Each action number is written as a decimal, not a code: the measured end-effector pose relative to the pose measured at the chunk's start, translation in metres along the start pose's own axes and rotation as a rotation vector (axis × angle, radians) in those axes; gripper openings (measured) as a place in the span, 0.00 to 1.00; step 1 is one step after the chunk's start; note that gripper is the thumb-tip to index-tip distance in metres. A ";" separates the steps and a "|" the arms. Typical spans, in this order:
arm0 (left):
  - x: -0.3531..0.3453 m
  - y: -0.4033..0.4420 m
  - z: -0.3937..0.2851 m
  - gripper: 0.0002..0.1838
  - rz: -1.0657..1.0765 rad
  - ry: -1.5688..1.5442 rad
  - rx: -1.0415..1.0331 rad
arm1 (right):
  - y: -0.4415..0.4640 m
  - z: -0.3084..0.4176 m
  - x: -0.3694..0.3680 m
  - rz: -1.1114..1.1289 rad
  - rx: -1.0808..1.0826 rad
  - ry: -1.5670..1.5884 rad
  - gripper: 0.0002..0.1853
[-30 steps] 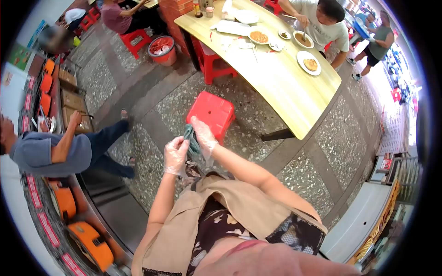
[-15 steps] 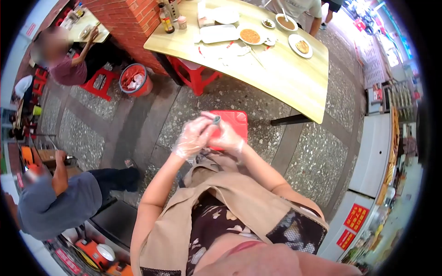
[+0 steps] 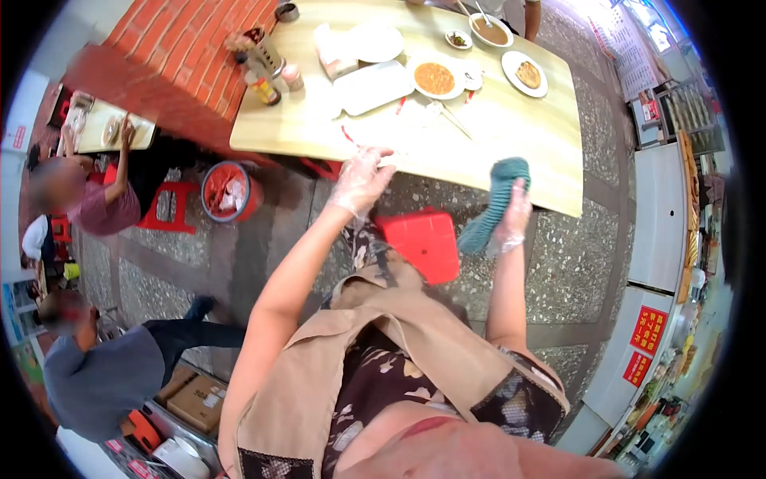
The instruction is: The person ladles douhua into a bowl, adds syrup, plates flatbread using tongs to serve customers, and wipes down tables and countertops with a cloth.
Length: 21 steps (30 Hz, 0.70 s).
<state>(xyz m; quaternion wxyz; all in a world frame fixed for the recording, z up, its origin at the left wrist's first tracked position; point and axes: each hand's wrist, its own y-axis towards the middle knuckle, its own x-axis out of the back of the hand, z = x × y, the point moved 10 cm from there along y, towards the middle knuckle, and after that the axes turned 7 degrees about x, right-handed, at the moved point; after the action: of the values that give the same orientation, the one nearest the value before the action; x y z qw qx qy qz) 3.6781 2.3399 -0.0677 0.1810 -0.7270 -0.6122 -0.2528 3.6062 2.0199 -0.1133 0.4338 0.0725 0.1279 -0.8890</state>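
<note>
My right hand (image 3: 515, 214), in a clear plastic glove, grips a teal ribbed cloth (image 3: 501, 195) that hangs over the near right edge of the wooden table (image 3: 527, 144). My left hand (image 3: 363, 180), gloved the same way, is at the table's near edge with its fingers apart and nothing held. Beyond it lie a white oblong tray (image 3: 373, 86), a bowl of orange-red food (image 3: 436, 77) and a pair of chopsticks (image 3: 456, 121). Red-marked wrapper scraps (image 3: 349, 136) are on the tabletop nearest my left hand.
A red stool (image 3: 423, 243) stands between my arms, below the table edge. To the left are a waste bin (image 3: 231, 191) and a brick pillar (image 3: 179, 64). A plate with a flat pastry (image 3: 527, 75) and a soup bowl (image 3: 491, 32) sit farther back. A person (image 3: 112, 359) is at lower left.
My hands were together over the stool with a bit of teal showing between them. They have moved apart and forward to the table; the cloth now hangs unfolded from my right hand.
</note>
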 end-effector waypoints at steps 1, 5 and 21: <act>-0.002 0.036 0.025 0.17 -0.017 0.021 -0.010 | 0.031 -0.003 0.006 -0.029 0.045 0.017 0.19; 0.007 0.196 0.100 0.18 -0.124 0.196 -0.018 | 0.130 -0.041 0.042 -0.172 0.049 -1.015 0.35; -0.057 0.462 0.229 0.19 0.123 0.547 0.414 | 0.167 -0.153 -0.108 0.304 0.444 -1.703 0.13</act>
<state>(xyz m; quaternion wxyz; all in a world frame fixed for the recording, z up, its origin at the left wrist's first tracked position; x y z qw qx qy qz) 4.1580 2.3400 -0.2646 0.4967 -0.6157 -0.5345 -0.2976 3.8070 2.0475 -0.2615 0.4707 -0.5139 -0.4238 -0.5785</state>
